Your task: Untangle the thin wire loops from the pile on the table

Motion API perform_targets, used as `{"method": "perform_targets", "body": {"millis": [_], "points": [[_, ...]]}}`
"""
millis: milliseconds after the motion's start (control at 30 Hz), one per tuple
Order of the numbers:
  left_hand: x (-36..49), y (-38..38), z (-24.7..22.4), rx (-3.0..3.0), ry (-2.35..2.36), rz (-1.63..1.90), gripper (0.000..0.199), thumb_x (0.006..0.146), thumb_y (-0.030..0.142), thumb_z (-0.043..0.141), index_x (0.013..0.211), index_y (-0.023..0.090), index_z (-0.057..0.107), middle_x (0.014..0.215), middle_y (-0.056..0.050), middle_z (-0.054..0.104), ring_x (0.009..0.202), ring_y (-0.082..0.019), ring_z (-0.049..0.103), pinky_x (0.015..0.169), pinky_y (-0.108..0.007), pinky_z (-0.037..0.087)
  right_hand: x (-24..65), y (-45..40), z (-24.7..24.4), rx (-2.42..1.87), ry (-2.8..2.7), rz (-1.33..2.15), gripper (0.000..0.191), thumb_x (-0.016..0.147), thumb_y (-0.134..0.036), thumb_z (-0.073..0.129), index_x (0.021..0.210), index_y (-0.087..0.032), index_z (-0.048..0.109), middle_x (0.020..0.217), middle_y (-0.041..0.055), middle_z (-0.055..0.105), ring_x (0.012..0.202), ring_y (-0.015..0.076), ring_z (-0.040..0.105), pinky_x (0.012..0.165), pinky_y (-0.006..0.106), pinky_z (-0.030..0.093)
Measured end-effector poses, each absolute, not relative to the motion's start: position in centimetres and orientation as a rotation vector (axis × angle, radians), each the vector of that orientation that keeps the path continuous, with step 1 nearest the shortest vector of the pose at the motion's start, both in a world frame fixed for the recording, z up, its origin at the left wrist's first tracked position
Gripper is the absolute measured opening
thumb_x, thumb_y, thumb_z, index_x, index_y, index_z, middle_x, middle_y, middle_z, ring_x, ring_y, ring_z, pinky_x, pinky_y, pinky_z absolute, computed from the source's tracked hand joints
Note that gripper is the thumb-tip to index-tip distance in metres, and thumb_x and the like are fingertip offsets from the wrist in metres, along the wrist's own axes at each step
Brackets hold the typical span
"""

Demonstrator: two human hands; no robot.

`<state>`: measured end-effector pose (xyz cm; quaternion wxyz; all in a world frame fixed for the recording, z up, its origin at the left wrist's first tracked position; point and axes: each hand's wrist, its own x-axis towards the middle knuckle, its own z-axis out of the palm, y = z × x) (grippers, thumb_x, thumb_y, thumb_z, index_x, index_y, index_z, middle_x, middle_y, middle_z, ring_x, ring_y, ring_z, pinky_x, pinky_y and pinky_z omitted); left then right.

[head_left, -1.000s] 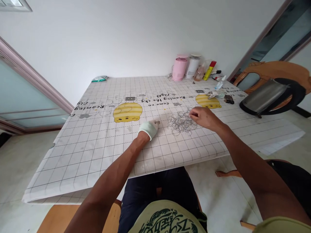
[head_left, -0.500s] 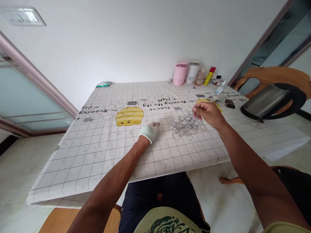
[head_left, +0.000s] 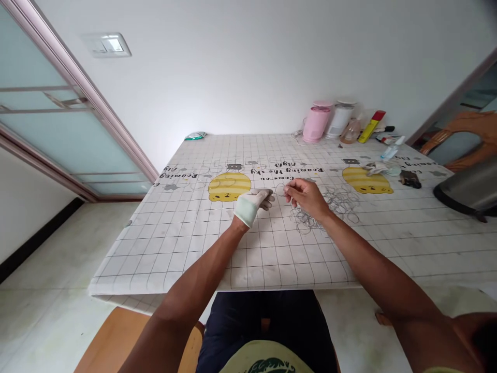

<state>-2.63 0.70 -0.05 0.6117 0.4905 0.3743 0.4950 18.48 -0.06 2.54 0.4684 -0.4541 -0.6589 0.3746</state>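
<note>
A loose pile of thin grey wire rings [head_left: 337,207] lies on the grid-patterned tablecloth [head_left: 248,264], right of centre. My right hand [head_left: 305,197], bare, is over the left edge of the pile with its thumb and fingertips pinched on a thin wire ring [head_left: 280,189]. My left hand [head_left: 256,203], in a whitish glove with a pale green cuff, is just left of that ring. Its fingers are bent together, and whether they touch the ring is too small to tell.
Along the wall stand a pink device [head_left: 317,124], a white device [head_left: 340,122], a bottle [head_left: 351,131] and a yellow-red can [head_left: 371,127]. A crumpled glove [head_left: 382,167], a dark small object [head_left: 410,179] and a kettle [head_left: 469,184] are at the right. A green-white packet [head_left: 194,135] lies back left.
The view has turned, shifting the table rightward. My right hand has moved left from the far side of the pile towards my left hand, carrying a ring. My left hand has lifted slightly.
</note>
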Motion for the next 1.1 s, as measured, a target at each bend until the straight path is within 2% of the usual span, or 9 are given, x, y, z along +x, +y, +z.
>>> {"method": "perform_targets", "body": {"millis": [67, 200, 333, 700, 1100], "points": [[-2.9, 1.0, 0.0, 1.132, 0.898, 1.151, 0.029, 0.089, 0.036, 0.067, 0.097, 0.010, 0.076, 0.080, -0.008, 0.073, 0.062, -0.013, 0.062, 0.058, -0.026, 0.050, 18.2, 0.2, 2.0, -1.174, -1.735, 0.741, 0.023, 0.095, -0.046, 0.069, 0.095, -0.022, 0.070, 0.081, 0.0043, 0.072, 0.059, 0.0156, 0.061, 0.050, 0.030, 0.049], [-3.4, 1.4, -0.1, 1.164, 0.904, 1.102, 0.025, 0.089, 0.034, 0.065, 0.092, 0.011, 0.076, 0.075, -0.006, 0.071, 0.059, -0.012, 0.061, 0.056, -0.026, 0.047, 18.4, 0.9, 1.6, -1.046, -2.076, 0.333, 0.024, 0.099, -0.037, 0.065, 0.120, -0.026, 0.071, 0.102, 0.0080, 0.075, 0.087, 0.0233, 0.070, 0.068, 0.036, 0.055], [-3.7, 1.5, -0.1, 1.222, 0.924, 1.068, 0.023, 0.089, 0.032, 0.065, 0.091, 0.011, 0.076, 0.074, -0.006, 0.070, 0.058, -0.012, 0.061, 0.056, -0.026, 0.047, 18.7, 1.7, 1.1, -0.877, -2.287, 0.136, 0.022, 0.106, -0.031, 0.054, 0.116, -0.025, 0.074, 0.102, 0.0091, 0.074, 0.094, 0.0249, 0.069, 0.081, 0.040, 0.056], [-4.0, 2.2, -0.8, 1.191, 0.948, 1.147, 0.029, 0.092, 0.036, 0.064, 0.096, 0.011, 0.077, 0.080, -0.007, 0.072, 0.062, -0.012, 0.062, 0.059, -0.026, 0.050, 18.1, 0.8, -0.1, -0.866, -2.134, 0.171, 0.022, 0.108, -0.026, 0.050, 0.105, -0.022, 0.072, 0.082, 0.0036, 0.069, 0.073, 0.0187, 0.064, 0.070, 0.033, 0.051], [-3.9, 2.1, -0.6, 1.140, 0.993, 1.154, 0.028, 0.089, 0.038, 0.066, 0.094, 0.013, 0.075, 0.077, -0.005, 0.069, 0.060, -0.011, 0.058, 0.058, -0.025, 0.047, 17.8, -0.6, -0.6, -0.948, -2.146, 0.372, 0.025, 0.106, -0.034, 0.050, 0.101, -0.025, 0.073, 0.080, 0.0041, 0.069, 0.072, 0.0204, 0.064, 0.070, 0.036, 0.051]]}}
